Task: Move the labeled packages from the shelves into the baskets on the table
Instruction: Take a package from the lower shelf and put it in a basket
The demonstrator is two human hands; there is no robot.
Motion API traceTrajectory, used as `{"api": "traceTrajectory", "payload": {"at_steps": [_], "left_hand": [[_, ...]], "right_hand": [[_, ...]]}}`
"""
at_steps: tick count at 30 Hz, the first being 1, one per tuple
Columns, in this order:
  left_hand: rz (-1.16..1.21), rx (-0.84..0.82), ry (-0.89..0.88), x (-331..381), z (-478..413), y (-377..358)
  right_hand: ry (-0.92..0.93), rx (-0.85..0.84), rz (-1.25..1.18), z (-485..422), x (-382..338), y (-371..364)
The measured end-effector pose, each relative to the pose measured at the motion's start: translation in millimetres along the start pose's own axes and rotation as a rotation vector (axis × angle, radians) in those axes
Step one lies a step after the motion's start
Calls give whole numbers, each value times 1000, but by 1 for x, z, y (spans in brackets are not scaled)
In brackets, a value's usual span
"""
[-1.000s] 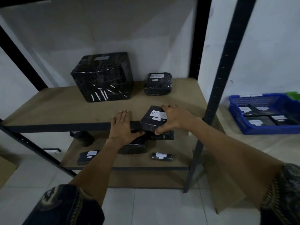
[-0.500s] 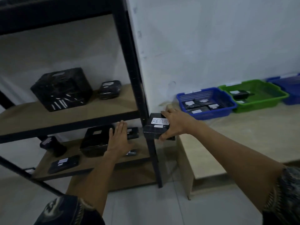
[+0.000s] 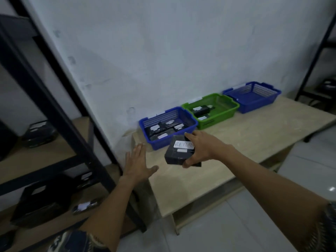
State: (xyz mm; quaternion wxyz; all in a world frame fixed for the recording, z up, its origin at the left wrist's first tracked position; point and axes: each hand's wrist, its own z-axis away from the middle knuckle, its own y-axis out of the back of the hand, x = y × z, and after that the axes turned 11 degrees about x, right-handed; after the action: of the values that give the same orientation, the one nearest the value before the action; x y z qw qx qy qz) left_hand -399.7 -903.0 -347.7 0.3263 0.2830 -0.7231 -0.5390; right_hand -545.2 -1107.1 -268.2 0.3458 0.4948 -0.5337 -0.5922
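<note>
So, my right hand [image 3: 205, 148] is gripping the black package [image 3: 179, 152] from its right side. The thumb curls round the near corner and the fingers hook over the far edge, so the white label [image 3: 183, 144] faces up at me. The writing on it is too smeared to read.

The package hangs in the air above the table [image 3: 245, 142], just in front of the near blue basket [image 3: 146, 132] and overlapping its front corner from my angle. My left hand [image 3: 138, 165] is flat and empty, fingers straight and a bit spread, over the table's left end. I can't tell whether it's touching the wood.

Three mesh-sided plastic baskets sit in a row against the white wall [image 3: 163, 51]. The near blue one has several flat black packs with white labels in it. The green basket [image 3: 218, 122] is right beside it with a couple of dark items inside. The far blue basket [image 3: 254, 106] comes last in the row.

The front half of the pale plywood tabletop is bare. Off to the left is the black metal shelf rack [image 3: 72, 124], its upright close to the table's left edge, with blurry black wrapped parcels [image 3: 39, 131] on its boards.
</note>
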Motion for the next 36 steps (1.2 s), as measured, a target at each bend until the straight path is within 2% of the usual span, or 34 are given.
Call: {"api": "traceTrajectory", "payload": {"at_steps": [14,21,26,36], "left_hand": [[52,-93,-245,153,-146,-91],[36,-157,-152,207,-215,-150],[98,-164,-50,237,-259,-185],[115,-72,49,241,-352,-239]], "right_hand": [[-204,33,3,-39,191,5],[-156,-12,-27,-111,296,-2],[-53,-7,-14,-171,361,-5],[-18,-84,-3,-295,444,-28]]}}
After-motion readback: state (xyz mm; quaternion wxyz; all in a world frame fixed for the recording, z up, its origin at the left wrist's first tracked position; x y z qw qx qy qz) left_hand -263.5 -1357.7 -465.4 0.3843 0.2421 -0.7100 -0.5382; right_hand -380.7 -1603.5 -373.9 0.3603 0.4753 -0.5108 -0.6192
